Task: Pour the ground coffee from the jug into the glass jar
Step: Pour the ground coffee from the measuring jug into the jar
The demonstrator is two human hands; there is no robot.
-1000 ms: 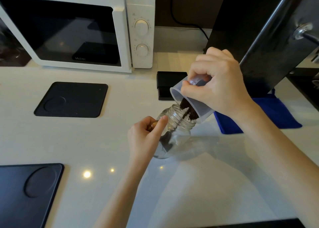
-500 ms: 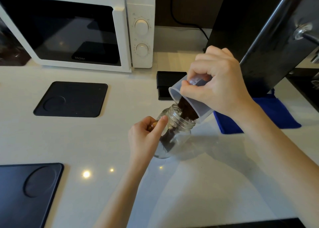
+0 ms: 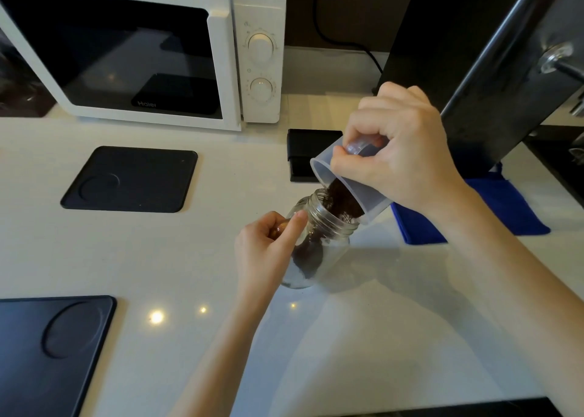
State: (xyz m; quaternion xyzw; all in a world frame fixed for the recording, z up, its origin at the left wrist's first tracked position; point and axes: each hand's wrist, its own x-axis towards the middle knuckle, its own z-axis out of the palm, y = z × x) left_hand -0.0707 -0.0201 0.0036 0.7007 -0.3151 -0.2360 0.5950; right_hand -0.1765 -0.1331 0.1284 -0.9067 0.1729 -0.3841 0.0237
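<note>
The ground coffee [image 3: 343,200] lies partly inside the tilted jug [image 3: 350,189] and partly in the glass jar [image 3: 319,242], near the middle of the white counter [image 3: 158,252].

From the left:

- A dark tray [image 3: 47,350] with an oval recess lies at the near left edge of the counter.
- A black square mat [image 3: 129,179] with a round recess lies farther back, in front of the white microwave [image 3: 151,47], whose door is shut.
- The left hand [image 3: 268,252] holds the jar. Its grip is clamped on the jar's left side, thumb resting just below the threaded neck. The jar leans with its mouth toward the right and its base on the counter. A dark heap of coffee sits in the lower part of the jar.
- A small black box [image 3: 300,151] stands behind the jar, on the counter.
- The right hand [image 3: 398,157] holds the jug. Its grip is clamped around the translucent jug body and handle from above. The jug is tipped down to the left, and its lower rim sits over the jar's mouth. Coffee runs along the jug's lower wall into the neck of the jar.
- A blue cloth [image 3: 505,208] lies on the counter behind the right wrist.
- A dark metal appliance [image 3: 505,69] rises at the far right.
</note>
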